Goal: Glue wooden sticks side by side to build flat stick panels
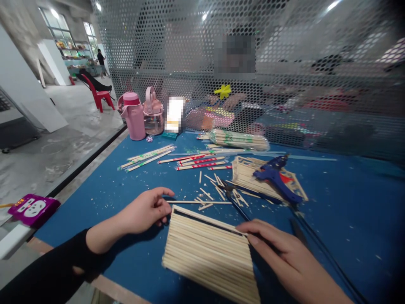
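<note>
Grey floor (79, 126) lies off to your left, beyond a purple power socket (34, 210) beside the blue table (104, 198). Your left hand (142, 214) comes next, index finger extended and the other fingers curled by the panel's far-left corner; I can't tell whether it grips the near end of the thin stick (199, 202) there or merely hovers. Farther back stands a pink flask (135, 120).

Between your hands, close to you, is the stick panel (209, 253), its sticks laid side by side, with a dark slot beneath the top strip (202, 218). Scraps and the pliers (228, 191) sit just past it. Your right hand (281, 253) pinches the panel's far-right corner between thumb and fingers. Keep that pinch light, steady the left corner too, and hold the panel flat so the strip doesn't twist. Check that the slot runs even from end to end. Rightmost, a blue glue gun (280, 179) rests on another stick piece (243, 173); keep your right wrist off its cord (329, 250).
</note>
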A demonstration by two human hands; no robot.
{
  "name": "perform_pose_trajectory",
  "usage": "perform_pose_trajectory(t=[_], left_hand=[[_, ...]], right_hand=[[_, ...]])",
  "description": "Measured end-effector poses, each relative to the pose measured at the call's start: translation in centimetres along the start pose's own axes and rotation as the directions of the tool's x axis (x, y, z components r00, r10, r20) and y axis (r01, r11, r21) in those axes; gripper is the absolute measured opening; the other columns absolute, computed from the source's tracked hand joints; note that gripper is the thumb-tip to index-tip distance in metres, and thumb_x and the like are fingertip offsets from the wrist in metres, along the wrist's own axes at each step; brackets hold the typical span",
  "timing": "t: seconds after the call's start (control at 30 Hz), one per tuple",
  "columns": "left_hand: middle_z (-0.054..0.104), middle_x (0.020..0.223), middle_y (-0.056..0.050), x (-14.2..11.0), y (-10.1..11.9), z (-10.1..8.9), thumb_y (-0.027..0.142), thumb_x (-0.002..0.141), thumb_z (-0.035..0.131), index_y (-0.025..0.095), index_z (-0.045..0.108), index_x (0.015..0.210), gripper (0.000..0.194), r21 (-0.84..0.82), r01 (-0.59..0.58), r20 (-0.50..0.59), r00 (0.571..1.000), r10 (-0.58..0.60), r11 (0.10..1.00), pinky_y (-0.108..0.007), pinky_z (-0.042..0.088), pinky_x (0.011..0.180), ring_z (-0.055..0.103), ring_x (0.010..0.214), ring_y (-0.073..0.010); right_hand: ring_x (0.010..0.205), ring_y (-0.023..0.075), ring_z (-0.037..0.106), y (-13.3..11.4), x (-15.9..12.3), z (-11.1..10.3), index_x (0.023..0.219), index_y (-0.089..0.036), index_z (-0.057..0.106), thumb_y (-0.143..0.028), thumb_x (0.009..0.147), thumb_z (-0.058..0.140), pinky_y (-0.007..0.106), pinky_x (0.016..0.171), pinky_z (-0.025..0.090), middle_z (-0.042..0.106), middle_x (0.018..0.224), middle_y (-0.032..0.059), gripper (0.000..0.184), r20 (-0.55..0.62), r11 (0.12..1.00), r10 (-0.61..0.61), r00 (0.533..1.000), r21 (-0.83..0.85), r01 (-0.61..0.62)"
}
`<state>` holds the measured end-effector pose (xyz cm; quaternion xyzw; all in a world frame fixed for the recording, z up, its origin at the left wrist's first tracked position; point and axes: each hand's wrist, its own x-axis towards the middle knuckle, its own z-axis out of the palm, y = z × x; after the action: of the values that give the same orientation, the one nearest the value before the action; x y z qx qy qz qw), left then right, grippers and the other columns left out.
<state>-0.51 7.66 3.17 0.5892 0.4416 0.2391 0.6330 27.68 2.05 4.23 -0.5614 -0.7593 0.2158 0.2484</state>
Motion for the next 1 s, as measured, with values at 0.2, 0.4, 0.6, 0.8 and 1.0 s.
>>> perform_pose_trajectory(t=[0.2, 0.4, 0.6, 0.8, 1.0], left_hand=[[0.051, 0.066, 0.005, -0.02, 0.01, 0.11, 0.022, 0.076, 0.05, 0.017, 0.044, 0.106, 0.031, -0.031, -0.005, 0.002, 1.0, 0.005, 0.999, -0.023, 0.041, 0.051, 0.05, 0.055, -0.0082], [0.051, 0.066, 0.005, -0.15, 0.41, 0.18, 0.023, 0.077, 0.048, 0.016, 0.042, 0.106, 0.03, -0.054, 0.026, -0.008, 1.0, -0.026, 0.998, -0.022, 0.042, 0.05, 0.05, 0.052, -0.007], [0.049, 0.062, 0.007, -0.17, 0.62, 0.33, 0.02, 0.075, 0.05, 0.016, 0.043, 0.104, 0.03, -0.08, 0.052, -0.004, 0.999, -0.053, 0.995, -0.02, 0.04, 0.048, 0.05, 0.049, -0.0061], [0.049, 0.059, 0.007, -0.22, 0.41, 0.28, 0.025, 0.077, 0.053, 0.015, 0.043, 0.105, 0.031, -0.096, 0.041, 0.013, 0.999, -0.04, 0.995, -0.022, 0.041, 0.049, 0.049, 0.047, -0.0066], [0.052, 0.062, 0.006, -0.16, 0.21, 0.37, 0.025, 0.075, 0.056, 0.015, 0.042, 0.106, 0.036, -0.087, 0.033, 0.041, 0.999, -0.029, 0.996, -0.021, 0.039, 0.048, 0.049, 0.048, -0.0064]], right_hand=[[0.078, 0.0201, 0.063, 0.07, 0.0, 0.1, 0.088, -0.021, 0.065, -0.032, 0.083, 0.043, 0.03, 0.07, 0.05, 0.067, 0.082, 0.0072, 0.025, 0.025, 0.999, 0.02, 0.999, 0.031, -0.02], [0.077, 0.0202, 0.062, -0.2, 0.06, 0.1, 0.086, -0.023, 0.065, -0.03, 0.082, 0.042, 0.03, 0.069, 0.05, 0.067, 0.08, 0.0063, 0.025, 0.018, 0.999, 0.003, 1.0, 0.035, -0.004], [0.077, 0.0187, 0.062, 0.09, -0.14, 0.08, 0.085, -0.023, 0.064, -0.028, 0.082, 0.042, 0.028, 0.068, 0.049, 0.065, 0.082, 0.0058, 0.023, 0.036, 1.0, -0.006, 0.999, 0.03, 0.005], [0.075, 0.0178, 0.061, 0.1, -0.05, 0.29, 0.085, -0.022, 0.059, -0.032, 0.084, 0.041, 0.026, 0.066, 0.048, 0.065, 0.08, 0.0041, 0.02, 0.057, 0.999, 0.045, 0.997, 0.005, -0.045], [0.071, 0.0166, 0.06, -0.56, -0.11, -0.12, 0.083, -0.022, 0.056, -0.034, 0.085, 0.039, 0.024, 0.063, 0.047, 0.065, 0.077, 0.003, 0.021, 0.142, 0.995, 0.089, 0.986, 0.041, -0.095]])
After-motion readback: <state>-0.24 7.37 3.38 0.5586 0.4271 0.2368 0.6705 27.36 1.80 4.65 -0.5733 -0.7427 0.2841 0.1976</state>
